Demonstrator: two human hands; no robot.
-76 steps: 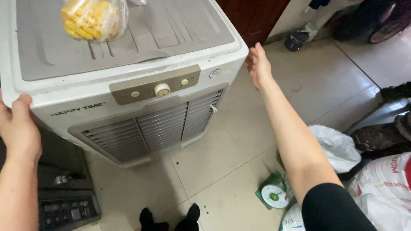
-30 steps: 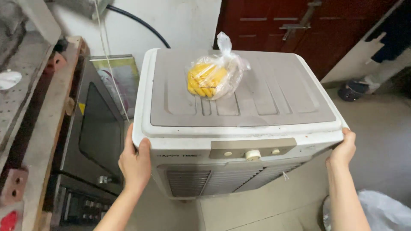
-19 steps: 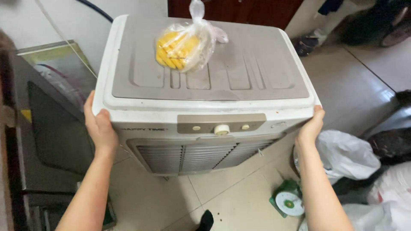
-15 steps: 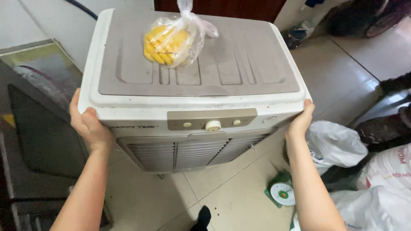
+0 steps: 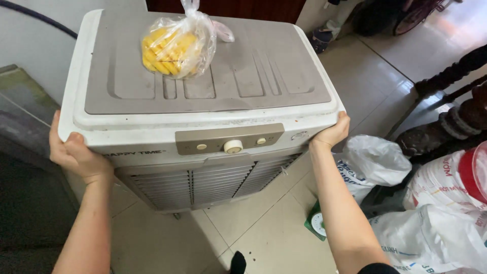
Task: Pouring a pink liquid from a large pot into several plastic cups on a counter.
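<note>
air cooler (image 5: 203,147): white box unit with a grey top panel, sitting frame centre between both hands; louvred front grille facing 6 o'clock toward the person, control strip with a round knob just above it.
long axis: top panel's longer side is running 9 to 3 o'clock, square across the two hands.
left hand (image 5: 76,155): clamping the cooler's front-left corner, at 9 o'clock from the knob; thumb on the front face, fingers wrapping round the side wall.
right hand (image 5: 332,133): gripping the front-right corner at 3 o'clock, fingertips hooking up onto the top rim.
nearer hand: neither — both are touching the body, one per corner, cooler lying dead between the grips.
bag of yellow food (image 5: 172,46): knotted clear plastic bag, resting loose on the top panel at 11 o'clock from the knob, left of centre, nearer the left hand's side.
floor clutter: white plastic bag (image 5: 373,160) and printed white sacks (image 5: 441,223) are lying on the tile floor (image 5: 274,228) at 4 o'clock, just beside the right forearm.
</note>
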